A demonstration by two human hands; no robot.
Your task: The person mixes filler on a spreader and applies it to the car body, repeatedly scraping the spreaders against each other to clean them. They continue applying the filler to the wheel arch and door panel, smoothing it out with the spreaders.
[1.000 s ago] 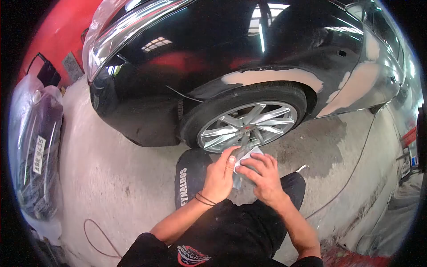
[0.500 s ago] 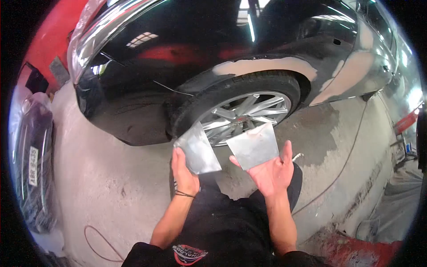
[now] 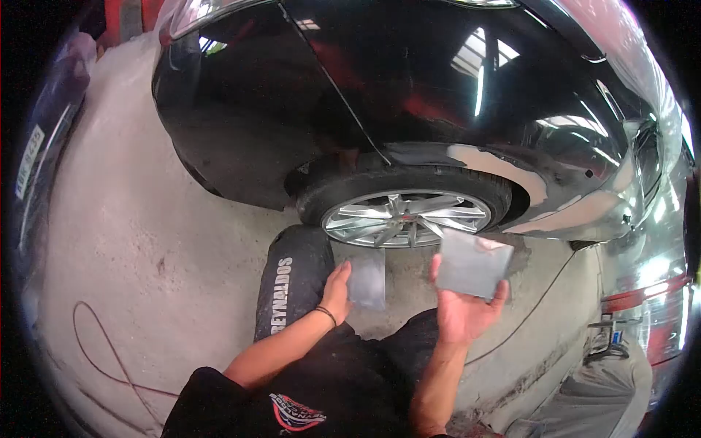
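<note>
My left hand (image 3: pixel 336 296) grips a thin, square metal putty spreader (image 3: pixel 367 281) by its left edge. To the right, my right hand (image 3: pixel 469 310) holds a second square metal spreader (image 3: pixel 473 269) from below, thumb and fingers at its sides. A pinkish smear of putty lies near that spreader's top right corner. The two spreaders are apart. Beyond them stands a black car (image 3: pixel 409 95), with dull pinkish filler patches (image 3: pixel 504 169) along its wheel arch. The silver wheel (image 3: pixel 405 217) is just past my hands.
A plastic-wrapped bumper with a number plate (image 3: pixel 30 162) is at far left. A thin hose (image 3: pixel 109 350) loops over the concrete floor (image 3: pixel 146 241). Another line (image 3: pixel 537 303) runs on the right, near grey sheeting (image 3: pixel 584 394). Clear plastic film covers part of the car.
My view has shifted, so the car and wheel sit lower and farther right. My hands have drawn apart, the right one moving rightward. Each still holds its spreader.
</note>
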